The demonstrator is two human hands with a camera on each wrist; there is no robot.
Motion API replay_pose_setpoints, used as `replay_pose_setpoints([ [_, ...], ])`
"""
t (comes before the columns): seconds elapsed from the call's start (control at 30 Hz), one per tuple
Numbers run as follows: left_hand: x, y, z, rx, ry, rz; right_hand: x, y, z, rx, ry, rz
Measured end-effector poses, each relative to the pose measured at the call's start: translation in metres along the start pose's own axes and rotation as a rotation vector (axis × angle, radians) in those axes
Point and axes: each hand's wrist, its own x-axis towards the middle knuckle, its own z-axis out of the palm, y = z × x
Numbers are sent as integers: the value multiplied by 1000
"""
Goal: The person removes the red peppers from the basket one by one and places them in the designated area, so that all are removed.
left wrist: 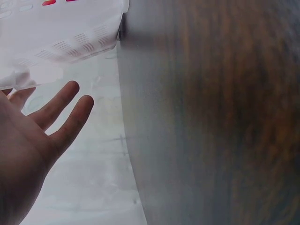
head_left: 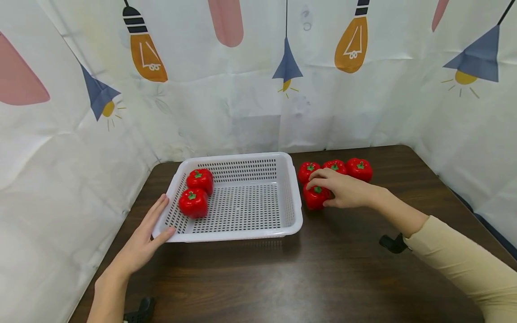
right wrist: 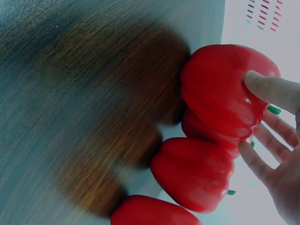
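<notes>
A white perforated plastic basket (head_left: pixel 238 234) stands on the table with two red bell peppers (head_left: pixel 193 203) at its left side. My left hand (head_left: pixel 139 246) rests against the basket's front left corner, fingers spread and fairly straight; in the left wrist view two fingers (left wrist: pixel 70 123) stick out below the basket. Right of the basket, my right hand (head_left: pixel 350 190) grips the nearest red bell pepper (head_left: pixel 314 197). The thumb presses its side in the right wrist view, and the other fingers are partly hidden behind it.
Just behind the right hand sit three more red bell peppers, a left one (head_left: pixel 308 170), a middle one (head_left: pixel 336 166) and a right one (head_left: pixel 359 169). The dark wooden table (head_left: pixel 258 282) ends at a patterned white curtain (head_left: pixel 250 112).
</notes>
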Motion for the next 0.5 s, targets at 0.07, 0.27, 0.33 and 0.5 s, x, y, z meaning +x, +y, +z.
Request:
replay_pose_setpoints([
  [0.07,0,0,0,-1,0,0,0,0,0,2,3,-1],
  [0.27,0,0,0,1,4,5,1,0,1,-8,7,-5],
  [0.33,0,0,0,2,5,8,1,0,1,-12,9,-5],
  [0.5,0,-1,0,0,5,12,2,-2,-1,-12,13,16],
])
